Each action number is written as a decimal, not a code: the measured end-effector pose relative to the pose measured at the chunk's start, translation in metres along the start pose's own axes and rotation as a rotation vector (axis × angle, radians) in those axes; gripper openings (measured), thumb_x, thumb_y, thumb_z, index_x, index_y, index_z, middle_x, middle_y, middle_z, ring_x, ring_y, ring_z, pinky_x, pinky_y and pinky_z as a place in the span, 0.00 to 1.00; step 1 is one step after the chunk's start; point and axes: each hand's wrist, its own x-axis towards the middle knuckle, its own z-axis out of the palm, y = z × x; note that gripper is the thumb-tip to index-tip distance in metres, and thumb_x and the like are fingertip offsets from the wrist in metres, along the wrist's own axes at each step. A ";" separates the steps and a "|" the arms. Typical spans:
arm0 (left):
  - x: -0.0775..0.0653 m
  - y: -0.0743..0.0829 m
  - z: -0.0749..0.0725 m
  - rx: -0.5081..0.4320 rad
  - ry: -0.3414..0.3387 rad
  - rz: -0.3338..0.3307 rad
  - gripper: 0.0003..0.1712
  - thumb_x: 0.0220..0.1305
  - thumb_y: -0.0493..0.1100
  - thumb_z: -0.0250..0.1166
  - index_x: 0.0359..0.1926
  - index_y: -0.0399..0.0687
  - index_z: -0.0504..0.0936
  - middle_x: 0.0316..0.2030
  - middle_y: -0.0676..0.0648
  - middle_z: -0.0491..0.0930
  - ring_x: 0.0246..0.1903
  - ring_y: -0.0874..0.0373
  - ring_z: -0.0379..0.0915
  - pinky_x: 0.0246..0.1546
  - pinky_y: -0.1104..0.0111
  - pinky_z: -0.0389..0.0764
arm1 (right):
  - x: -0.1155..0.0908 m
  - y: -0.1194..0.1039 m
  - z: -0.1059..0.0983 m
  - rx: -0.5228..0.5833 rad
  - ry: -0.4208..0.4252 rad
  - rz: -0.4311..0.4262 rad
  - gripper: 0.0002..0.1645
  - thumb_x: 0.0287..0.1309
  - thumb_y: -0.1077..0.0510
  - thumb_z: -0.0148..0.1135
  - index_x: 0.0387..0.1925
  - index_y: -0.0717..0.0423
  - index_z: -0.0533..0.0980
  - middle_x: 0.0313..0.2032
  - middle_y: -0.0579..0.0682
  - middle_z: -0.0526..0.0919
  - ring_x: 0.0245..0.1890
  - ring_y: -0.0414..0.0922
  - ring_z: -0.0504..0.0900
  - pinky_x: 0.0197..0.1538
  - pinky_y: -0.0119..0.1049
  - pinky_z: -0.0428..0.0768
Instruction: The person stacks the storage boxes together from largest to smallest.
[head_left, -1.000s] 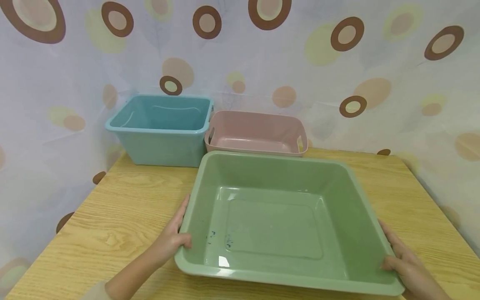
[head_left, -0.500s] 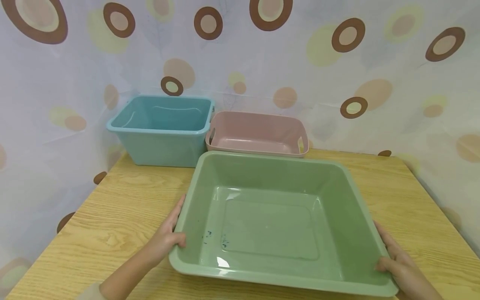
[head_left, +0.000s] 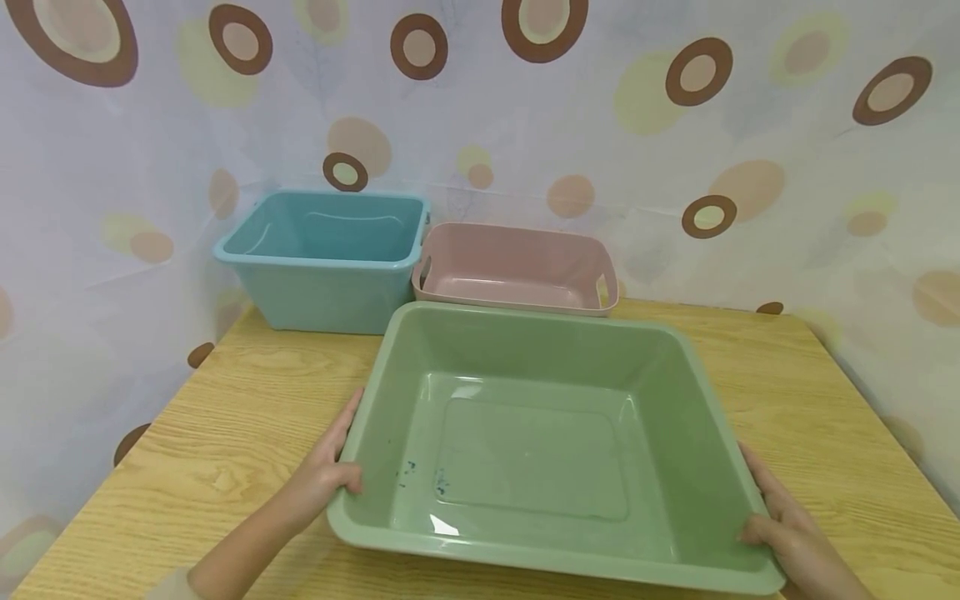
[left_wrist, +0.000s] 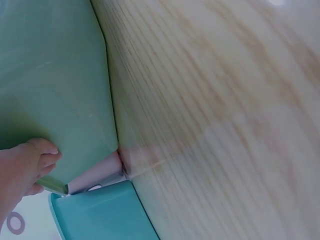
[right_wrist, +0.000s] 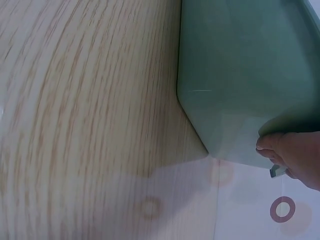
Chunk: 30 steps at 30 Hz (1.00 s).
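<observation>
A large green plastic basin point(head_left: 532, 450) fills the front middle of the head view, its floor bare but for a few small blue marks at the left. My left hand point(head_left: 324, 475) grips its left rim, thumb over the edge and fingers along the outer wall. On the opposite side my right hand point(head_left: 795, 533) holds the right rim the same way. The left wrist view shows the left fingers point(left_wrist: 44, 150) against the basin's outside wall point(left_wrist: 60, 90). In the right wrist view, the right hand point(right_wrist: 292, 152) lies against the other outer wall point(right_wrist: 240, 100).
Behind the basin stand a blue tub point(head_left: 330, 292) at the back left and a shallower pink bin point(head_left: 517, 267) with handle holes. All are on a wood-grain table point(head_left: 247, 417). A patterned cloth point(head_left: 525, 125) hangs along the back and sides.
The green basin and both hands have shifted a little to the left. Both hands keep their hold on the rims; the blue tub and pink bin have stayed put.
</observation>
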 end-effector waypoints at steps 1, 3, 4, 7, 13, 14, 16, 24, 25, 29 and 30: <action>0.000 0.000 -0.001 -0.001 0.002 0.002 0.65 0.30 0.25 0.51 0.73 0.47 0.30 0.72 0.35 0.30 0.65 0.32 0.44 0.52 0.48 0.73 | 0.000 0.000 0.001 -0.003 0.003 0.012 0.53 0.51 0.77 0.33 0.69 0.48 0.21 0.65 0.29 0.46 0.48 0.24 0.71 0.42 0.33 0.80; -0.001 0.000 -0.002 -0.002 -0.003 0.005 0.65 0.30 0.25 0.51 0.72 0.47 0.30 0.72 0.35 0.30 0.65 0.31 0.44 0.52 0.47 0.73 | 0.001 -0.001 0.002 -0.004 0.003 0.023 0.53 0.51 0.77 0.33 0.69 0.49 0.20 0.68 0.34 0.40 0.48 0.24 0.71 0.42 0.33 0.80; -0.001 0.000 -0.003 -0.004 -0.006 0.007 0.65 0.30 0.25 0.51 0.72 0.47 0.29 0.72 0.35 0.29 0.65 0.31 0.43 0.53 0.47 0.72 | 0.002 -0.001 0.002 -0.005 0.005 0.031 0.53 0.52 0.77 0.34 0.69 0.49 0.20 0.69 0.37 0.36 0.48 0.24 0.71 0.42 0.33 0.80; -0.001 -0.001 -0.004 -0.004 -0.013 0.010 0.64 0.31 0.26 0.50 0.72 0.46 0.29 0.72 0.36 0.28 0.66 0.30 0.40 0.55 0.44 0.69 | 0.003 -0.002 0.004 -0.005 -0.001 0.040 0.53 0.52 0.77 0.34 0.69 0.50 0.19 0.70 0.46 0.28 0.48 0.24 0.72 0.42 0.34 0.80; -0.001 -0.001 -0.008 0.003 -0.009 0.004 0.65 0.30 0.26 0.51 0.72 0.46 0.29 0.72 0.36 0.28 0.66 0.30 0.39 0.55 0.42 0.68 | 0.006 -0.004 0.008 0.017 -0.024 0.041 0.53 0.52 0.77 0.33 0.68 0.49 0.18 0.67 0.61 0.16 0.47 0.24 0.72 0.42 0.35 0.80; -0.001 -0.001 -0.008 0.001 -0.012 0.006 0.65 0.30 0.26 0.51 0.72 0.46 0.29 0.72 0.37 0.28 0.67 0.30 0.39 0.56 0.42 0.67 | 0.006 -0.004 0.008 0.022 -0.031 0.033 0.53 0.51 0.77 0.33 0.68 0.49 0.18 0.67 0.64 0.16 0.48 0.25 0.72 0.42 0.36 0.80; -0.001 -0.002 -0.010 0.000 -0.021 0.014 0.64 0.30 0.26 0.51 0.72 0.45 0.29 0.72 0.37 0.28 0.67 0.31 0.38 0.57 0.41 0.64 | 0.007 -0.004 0.010 0.024 -0.027 0.035 0.53 0.51 0.77 0.33 0.68 0.49 0.18 0.66 0.66 0.16 0.47 0.25 0.72 0.42 0.36 0.80; -0.001 -0.003 -0.013 -0.005 -0.029 0.035 0.64 0.30 0.26 0.50 0.72 0.43 0.30 0.72 0.36 0.29 0.67 0.31 0.37 0.58 0.39 0.61 | 0.009 -0.008 0.015 0.012 -0.007 0.042 0.54 0.50 0.78 0.34 0.68 0.50 0.19 0.65 0.69 0.17 0.46 0.24 0.73 0.42 0.37 0.81; -0.001 -0.003 -0.014 -0.005 -0.030 0.037 0.64 0.30 0.26 0.50 0.72 0.43 0.30 0.72 0.36 0.29 0.67 0.32 0.37 0.58 0.39 0.60 | 0.009 -0.009 0.016 0.003 0.000 0.047 0.54 0.50 0.78 0.35 0.69 0.50 0.19 0.66 0.69 0.17 0.46 0.24 0.72 0.42 0.37 0.81; -0.001 -0.003 -0.014 0.000 -0.039 0.048 0.64 0.30 0.26 0.50 0.72 0.42 0.29 0.72 0.36 0.29 0.67 0.32 0.36 0.58 0.40 0.61 | 0.008 -0.010 0.018 -0.025 0.028 0.072 0.55 0.50 0.77 0.35 0.69 0.50 0.20 0.66 0.69 0.19 0.45 0.23 0.72 0.41 0.37 0.81; -0.001 -0.004 -0.015 -0.001 -0.044 0.054 0.64 0.30 0.26 0.50 0.72 0.42 0.29 0.72 0.36 0.29 0.67 0.32 0.36 0.58 0.40 0.61 | 0.008 -0.010 0.018 -0.027 0.028 0.070 0.55 0.50 0.77 0.35 0.69 0.50 0.20 0.66 0.68 0.19 0.45 0.23 0.72 0.41 0.37 0.81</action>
